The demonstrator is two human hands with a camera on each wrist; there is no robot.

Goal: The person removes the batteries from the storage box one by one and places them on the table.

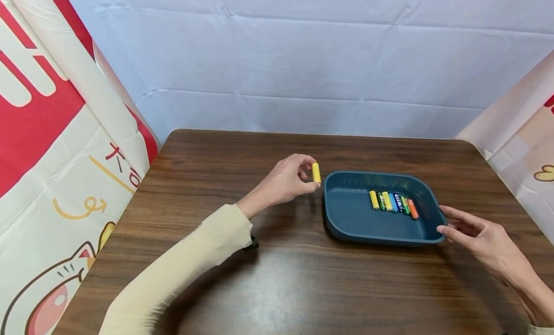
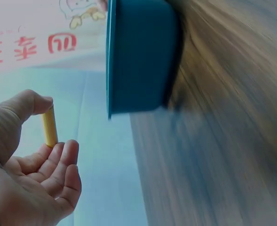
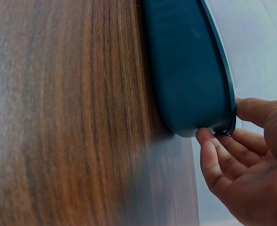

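Note:
My left hand pinches a yellow battery between thumb and fingertips, just outside the left rim of a dark blue tray. In the left wrist view the same battery spans from thumb to fingers, apart from the tray's side. My right hand grips the tray's right edge, thumb at the rim and fingers against the outer wall, as the right wrist view shows at the tray's end. Inside the tray several batteries lie in a row, from a yellow one to an orange one.
The tray stands on a brown wooden table. Behind the table hangs a pale cloth; a printed cloth with red shapes and cartoons hangs at the left. A small black object shows beneath the left sleeve.

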